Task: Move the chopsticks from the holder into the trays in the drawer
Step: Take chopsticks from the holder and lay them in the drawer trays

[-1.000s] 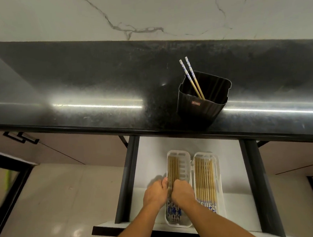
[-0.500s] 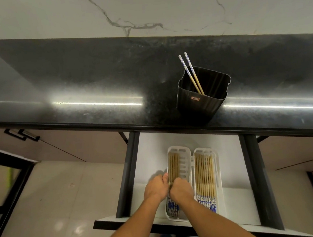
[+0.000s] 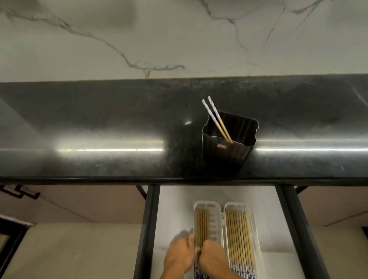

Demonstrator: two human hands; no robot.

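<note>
Chopsticks (image 3: 218,120): two left, leaning in black holder (image 3: 228,151) at 1 o'clock. Likely light, stiff, slick; pinch mid-shaft. Left hand (image 3: 180,255), right hand (image 3: 212,257) closed around bundle in left tray (image 3: 215,216), 6 o'clock.

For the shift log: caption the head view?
Both hands settle chopsticks in left white tray; two remain in black holder.

Glossy black stone counter (image 3: 111,127), white plastic trays (image 3: 217,209), wooden chopsticks (image 3: 237,229).
</note>
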